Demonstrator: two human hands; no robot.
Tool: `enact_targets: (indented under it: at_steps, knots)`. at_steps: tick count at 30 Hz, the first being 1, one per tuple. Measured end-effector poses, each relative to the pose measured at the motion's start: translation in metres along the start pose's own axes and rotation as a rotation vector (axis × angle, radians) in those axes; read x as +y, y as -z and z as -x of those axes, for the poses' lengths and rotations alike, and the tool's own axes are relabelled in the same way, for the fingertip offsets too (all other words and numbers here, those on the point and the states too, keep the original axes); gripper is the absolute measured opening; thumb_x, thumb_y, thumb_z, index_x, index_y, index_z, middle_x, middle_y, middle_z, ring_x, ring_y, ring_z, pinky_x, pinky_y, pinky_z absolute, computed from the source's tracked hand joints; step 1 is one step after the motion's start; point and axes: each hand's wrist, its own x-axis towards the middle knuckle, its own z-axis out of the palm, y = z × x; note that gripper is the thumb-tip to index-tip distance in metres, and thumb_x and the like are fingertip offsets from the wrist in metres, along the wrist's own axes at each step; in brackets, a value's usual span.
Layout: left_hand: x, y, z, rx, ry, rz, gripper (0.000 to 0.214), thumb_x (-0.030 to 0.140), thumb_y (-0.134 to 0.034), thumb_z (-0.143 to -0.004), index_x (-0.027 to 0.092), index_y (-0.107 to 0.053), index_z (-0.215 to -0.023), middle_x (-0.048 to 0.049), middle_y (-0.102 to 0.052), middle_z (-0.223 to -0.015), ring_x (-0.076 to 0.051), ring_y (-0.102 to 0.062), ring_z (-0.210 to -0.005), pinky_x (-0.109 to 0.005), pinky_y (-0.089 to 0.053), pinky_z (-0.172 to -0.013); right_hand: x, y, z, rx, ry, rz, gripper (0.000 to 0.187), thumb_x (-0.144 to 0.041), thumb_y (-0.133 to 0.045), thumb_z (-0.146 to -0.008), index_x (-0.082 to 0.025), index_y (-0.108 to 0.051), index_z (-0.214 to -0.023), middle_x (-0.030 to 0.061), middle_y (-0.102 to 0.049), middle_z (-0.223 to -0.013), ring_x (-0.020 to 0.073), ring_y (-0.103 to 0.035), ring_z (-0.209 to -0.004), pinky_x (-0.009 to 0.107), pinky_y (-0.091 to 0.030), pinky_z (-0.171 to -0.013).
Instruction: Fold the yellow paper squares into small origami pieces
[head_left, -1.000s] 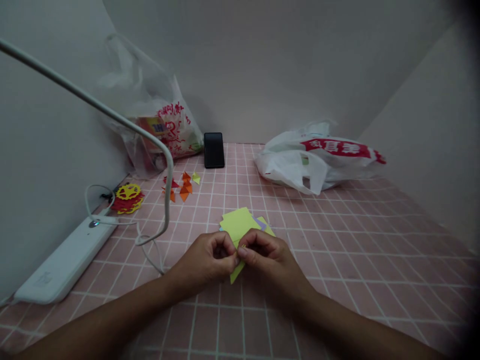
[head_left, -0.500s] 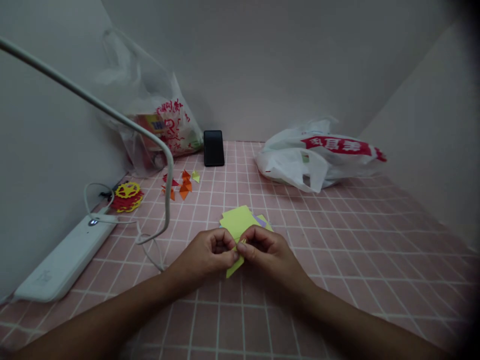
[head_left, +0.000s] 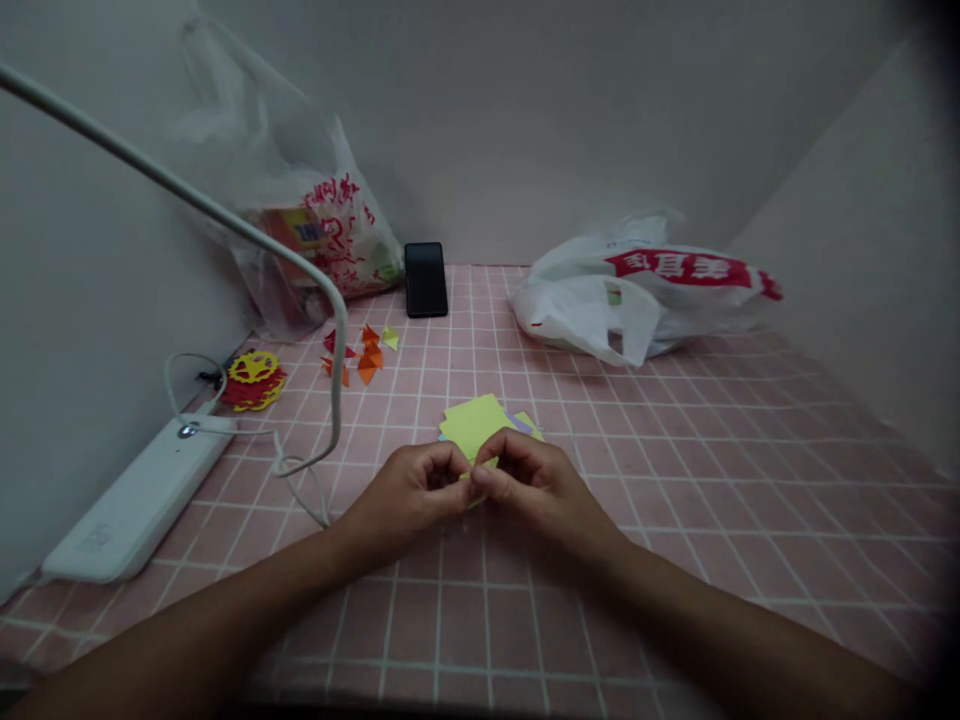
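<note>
Left hand (head_left: 412, 495) and right hand (head_left: 536, 487) met fingertip to fingertip, both pinched a yellow paper piece (head_left: 480, 466) low over the pink-tiled bench (head_left: 675, 480), stack of coloured sheets (head_left: 472, 422) lay just behind, black phone (head_left: 425, 279) stood near the far wall

On my screen the person's left hand (head_left: 409, 492) and right hand (head_left: 536, 485) are both bare. The left forearm (head_left: 225, 620) and the right forearm (head_left: 712, 620) are bare too, down to the lower edge of my view. The light is dim, so finer details I cannot tell.
</note>
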Motion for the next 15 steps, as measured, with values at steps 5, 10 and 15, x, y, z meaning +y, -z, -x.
enact_targets:
  at_steps: [5,10,15]
  knots:
    - [-0.0014,0.003,-0.0019,-0.016,-0.01,0.046,0.021,0.035,-0.061,-0.081,0.016,-0.057,-0.073,0.003,-0.052,-0.066,-0.011,-0.046,-0.06,-0.024,-0.035,-0.058,-0.0018,0.0,0.002,0.093,0.015,-0.008,0.018,-0.03,-0.06,-0.084,-0.02,-0.055,-0.07,-0.0026,-0.055,-0.061,0.012,-0.048,-0.056,0.026,-0.037,-0.054]
    - [0.0001,0.0071,-0.001,0.042,-0.118,-0.068,0.018,0.031,-0.058,-0.084,0.016,-0.058,-0.074,0.0021,-0.053,-0.067,-0.012,-0.048,-0.063,-0.024,-0.036,-0.06,-0.0017,0.0014,-0.0004,0.063,-0.001,-0.057,0.017,-0.031,-0.061,-0.084,-0.02,-0.057,-0.072,-0.0029,-0.056,-0.061,0.0115,-0.049,-0.054,0.025,-0.037,-0.052]
    - [0.0017,0.0088,0.0003,0.104,-0.161,-0.191,0.018,0.03,-0.06,-0.084,0.016,-0.059,-0.072,0.0013,-0.057,-0.066,-0.012,-0.049,-0.063,-0.023,-0.036,-0.058,-0.0022,0.0016,0.0016,0.057,0.068,0.087,0.018,-0.028,-0.061,-0.085,-0.019,-0.06,-0.069,-0.0025,-0.056,-0.058,0.0121,-0.05,-0.054,0.025,-0.037,-0.053]
